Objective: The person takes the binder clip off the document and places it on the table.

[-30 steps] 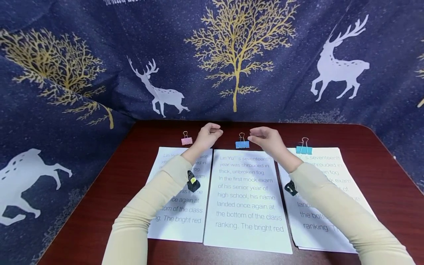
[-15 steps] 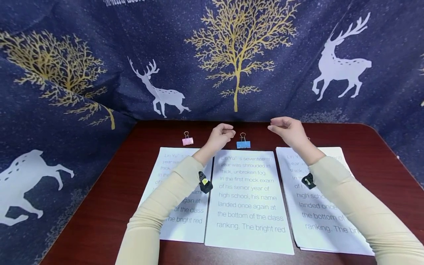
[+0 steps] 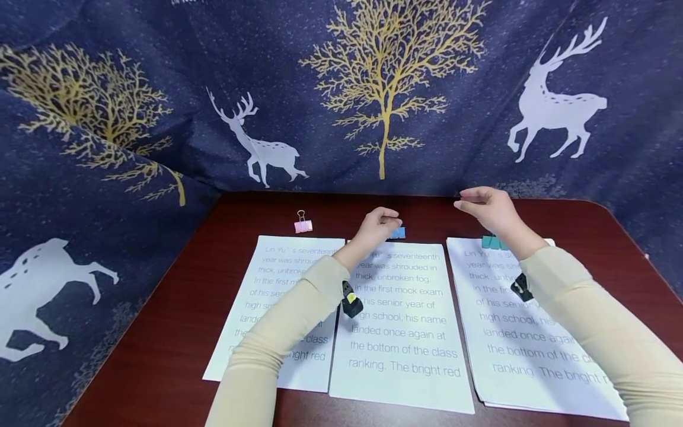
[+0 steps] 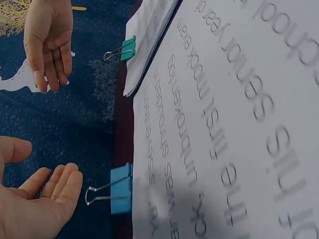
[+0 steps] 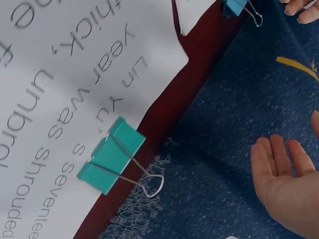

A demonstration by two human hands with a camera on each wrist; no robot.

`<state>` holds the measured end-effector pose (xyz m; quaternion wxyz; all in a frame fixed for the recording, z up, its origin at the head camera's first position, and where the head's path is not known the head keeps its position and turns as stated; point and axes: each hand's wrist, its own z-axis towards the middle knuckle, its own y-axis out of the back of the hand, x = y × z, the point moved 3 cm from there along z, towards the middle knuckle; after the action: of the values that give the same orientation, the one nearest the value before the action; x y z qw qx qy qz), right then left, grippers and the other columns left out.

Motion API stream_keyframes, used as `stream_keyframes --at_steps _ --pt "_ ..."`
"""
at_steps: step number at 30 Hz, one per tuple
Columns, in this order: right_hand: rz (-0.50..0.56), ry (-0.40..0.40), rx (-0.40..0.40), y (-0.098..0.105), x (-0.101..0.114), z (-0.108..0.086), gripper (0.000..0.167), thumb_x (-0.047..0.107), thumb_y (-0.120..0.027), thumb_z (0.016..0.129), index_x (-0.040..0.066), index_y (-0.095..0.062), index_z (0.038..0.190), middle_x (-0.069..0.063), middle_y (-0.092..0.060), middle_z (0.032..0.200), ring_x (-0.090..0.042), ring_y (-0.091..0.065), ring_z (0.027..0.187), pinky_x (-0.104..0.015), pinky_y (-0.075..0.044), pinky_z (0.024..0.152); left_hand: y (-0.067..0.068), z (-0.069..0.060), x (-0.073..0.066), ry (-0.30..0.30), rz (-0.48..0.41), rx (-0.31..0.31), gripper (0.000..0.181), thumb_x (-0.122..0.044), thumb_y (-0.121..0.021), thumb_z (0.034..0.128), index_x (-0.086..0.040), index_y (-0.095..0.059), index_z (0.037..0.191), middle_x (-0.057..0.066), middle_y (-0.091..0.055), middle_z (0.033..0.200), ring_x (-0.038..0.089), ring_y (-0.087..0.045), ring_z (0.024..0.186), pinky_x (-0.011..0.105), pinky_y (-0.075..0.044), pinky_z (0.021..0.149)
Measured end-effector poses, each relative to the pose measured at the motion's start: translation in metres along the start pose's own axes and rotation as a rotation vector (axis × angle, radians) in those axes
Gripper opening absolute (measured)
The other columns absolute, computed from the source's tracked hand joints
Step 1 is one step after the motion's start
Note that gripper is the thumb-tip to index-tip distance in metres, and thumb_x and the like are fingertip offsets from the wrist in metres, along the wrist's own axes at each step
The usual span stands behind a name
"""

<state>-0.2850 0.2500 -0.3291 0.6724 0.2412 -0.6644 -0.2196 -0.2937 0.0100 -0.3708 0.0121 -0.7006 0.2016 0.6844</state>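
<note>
My left hand [image 3: 376, 230] hovers over the top edge of the middle sheet [image 3: 397, 379], fingers loosely bent around nothing. It partly hides a blue binder clip [image 3: 399, 233] just beyond that sheet; the left wrist view shows the clip [image 4: 121, 191] apart from the fingertips. Raised behind the right paper stack [image 3: 512, 367], my right hand [image 3: 493, 210] holds nothing, its fingers relaxed. Below it a teal binder clip [image 3: 491, 242] sits at the stack's top edge, its wire handles pointing away in the right wrist view, with the hand [image 5: 286, 184] well clear of it.
Left of the middle sheet lies another printed paper [image 3: 277, 255], with a pink binder clip [image 3: 303, 225] standing beyond its top edge. The dark red table [image 3: 176, 296] ends at the back against a navy cloth [image 3: 437, 148] printed with deer and trees.
Both hands have shifted to the right. The left passed from between the pink and blue clips to the blue clip; the right left the blue clip's side and came near the teal one.
</note>
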Motion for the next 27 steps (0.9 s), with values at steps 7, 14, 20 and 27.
stream_keyframes --at_steps 7,14,20,27 --pt "-0.063 -0.024 0.036 0.012 -0.012 0.004 0.06 0.04 -0.057 0.094 -0.003 -0.047 0.135 -0.03 -0.047 0.135 -0.042 -0.046 0.122 -0.053 -0.042 0.096 -0.024 0.004 -0.004 0.01 -0.048 0.001 0.032 -0.009 -0.055 0.0955 0.003 -0.053 0.125 0.015 -0.065 0.117 0.027 -0.062 0.107 0.029 -0.053 0.088" --pt "-0.065 -0.039 0.026 0.027 -0.022 0.007 0.064 0.043 -0.055 0.094 -0.005 -0.046 0.135 -0.031 -0.046 0.136 -0.042 -0.044 0.124 -0.056 -0.04 0.098 -0.043 0.007 -0.003 0.071 -0.114 0.026 0.034 -0.01 -0.057 0.0951 0.004 -0.053 0.126 0.016 -0.064 0.117 0.027 -0.062 0.107 0.035 -0.052 0.091" --pt "-0.069 -0.067 0.024 0.039 -0.034 0.008 0.066 0.042 -0.056 0.094 -0.007 -0.043 0.136 -0.033 -0.042 0.138 -0.045 -0.037 0.129 -0.061 -0.032 0.103 -0.057 0.01 0.0 0.06 -0.124 0.032 0.033 -0.009 -0.057 0.0947 0.005 -0.054 0.125 0.018 -0.065 0.116 0.03 -0.062 0.108 0.031 -0.053 0.088" --pt "-0.081 -0.124 0.027 0.047 -0.052 0.006 0.065 0.041 -0.057 0.093 -0.006 -0.043 0.137 -0.034 -0.041 0.137 -0.047 -0.034 0.13 -0.062 -0.03 0.104 -0.073 0.015 0.004 0.051 -0.117 0.009 0.031 -0.009 -0.058 0.0935 0.005 -0.056 0.121 0.019 -0.066 0.111 0.029 -0.065 0.103 0.024 -0.054 0.082"
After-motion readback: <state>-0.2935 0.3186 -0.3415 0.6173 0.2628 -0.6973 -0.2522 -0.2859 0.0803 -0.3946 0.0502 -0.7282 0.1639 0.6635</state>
